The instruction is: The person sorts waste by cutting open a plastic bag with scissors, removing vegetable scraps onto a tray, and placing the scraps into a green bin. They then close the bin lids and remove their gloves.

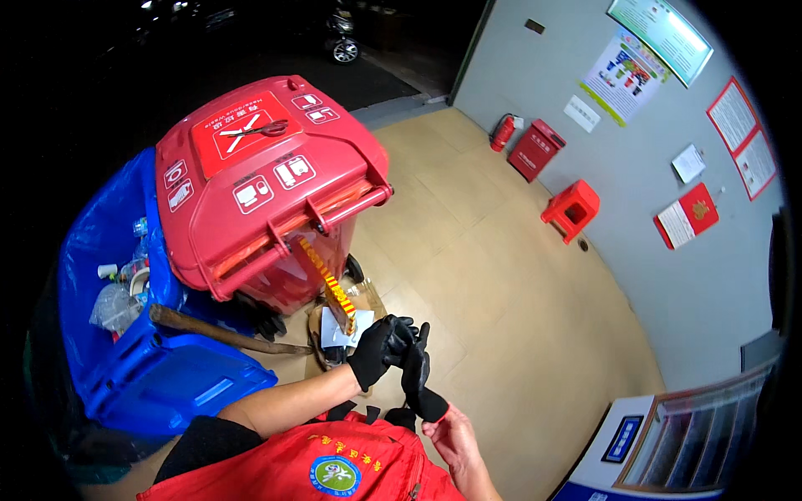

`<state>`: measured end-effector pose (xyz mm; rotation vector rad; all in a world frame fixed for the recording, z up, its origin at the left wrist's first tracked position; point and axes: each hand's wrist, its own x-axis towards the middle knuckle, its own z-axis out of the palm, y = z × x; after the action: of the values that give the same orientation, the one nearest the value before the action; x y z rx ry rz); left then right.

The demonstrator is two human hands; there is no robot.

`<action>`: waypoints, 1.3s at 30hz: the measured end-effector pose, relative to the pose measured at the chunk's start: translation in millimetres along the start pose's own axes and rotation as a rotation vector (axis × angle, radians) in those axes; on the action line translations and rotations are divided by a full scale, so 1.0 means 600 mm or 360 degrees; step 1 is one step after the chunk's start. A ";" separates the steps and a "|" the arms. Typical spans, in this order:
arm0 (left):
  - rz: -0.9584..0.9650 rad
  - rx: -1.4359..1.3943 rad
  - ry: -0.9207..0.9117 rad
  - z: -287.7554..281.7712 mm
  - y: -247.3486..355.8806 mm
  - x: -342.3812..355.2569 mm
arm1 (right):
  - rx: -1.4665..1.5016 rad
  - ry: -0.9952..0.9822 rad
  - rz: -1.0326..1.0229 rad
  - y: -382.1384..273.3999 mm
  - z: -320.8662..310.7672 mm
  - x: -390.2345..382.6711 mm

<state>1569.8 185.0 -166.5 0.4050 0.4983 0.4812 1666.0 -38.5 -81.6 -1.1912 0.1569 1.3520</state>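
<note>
My left hand [383,352] wears a black work glove. Its fingers are closed on a second black glove [415,376], which hangs with its cuff toward me. My bare right hand [458,438] is at that cuff, its fingers curled against the edge; part of them is hidden. Just beyond my left hand, a white sheet [347,327] lies on a piece of cardboard near the floor. A yellow-and-red striped strip [338,292] stands over it. Scissors [263,130] with dark handles rest on the lid of the large red wheeled bin [351,154].
A blue bin [180,380], lined with a blue bag and holding bottles and plastic, stands left. A wooden handle [225,334] juts from beside it. Along the grey wall are an extinguisher [502,132], a red box [536,150] and a red stool [571,210]. A cabinet [668,442] stands lower right.
</note>
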 end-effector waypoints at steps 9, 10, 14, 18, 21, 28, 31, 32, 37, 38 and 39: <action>0.0307 0.0939 0.0517 0.148 -0.162 0.161 | 0.0200 -0.0190 -0.0277 -0.255 -0.216 0.088; 0.0332 0.1015 0.0409 0.170 -0.175 0.168 | 0.0207 -0.0261 -0.0197 -0.286 -0.241 0.101; -0.0413 -0.0114 -0.0476 0.250 -0.223 0.170 | -0.0251 -0.0319 -0.0239 -0.325 -0.289 0.159; -0.0417 -0.0602 -0.1352 0.299 -0.257 0.201 | -0.0599 -0.0409 -0.0260 -0.333 -0.268 0.221; -0.0415 -0.0537 -0.0635 0.297 -0.256 0.218 | -0.0840 -0.0505 -0.0275 -0.371 -0.242 0.259; -0.0146 -0.0188 -0.0479 0.288 -0.173 0.288 | -0.1218 -0.0621 -0.0471 -0.478 -0.189 0.343; -0.0040 -0.0055 -0.0438 0.277 -0.132 0.307 | -0.1318 -0.0602 -0.0561 -0.524 -0.174 0.388; -0.0007 -0.0013 -0.0426 0.271 -0.118 0.313 | -0.1345 -0.0592 -0.0590 -0.542 -0.169 0.404; 0.0126 0.0124 -0.0406 0.255 -0.052 0.347 | -0.1440 -0.0486 -0.0741 -0.637 -0.135 0.482; 0.0153 0.0150 -0.0400 0.256 -0.040 0.356 | -0.1451 -0.0462 -0.0773 -0.657 -0.121 0.494; 0.0175 0.0170 -0.0389 0.258 -0.027 0.366 | -0.1466 -0.0438 -0.0801 -0.676 -0.103 0.504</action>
<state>1828.3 248.7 -127.6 0.5878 0.2662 0.5046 2112.4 207.5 -92.2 -1.6145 -0.9980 1.1182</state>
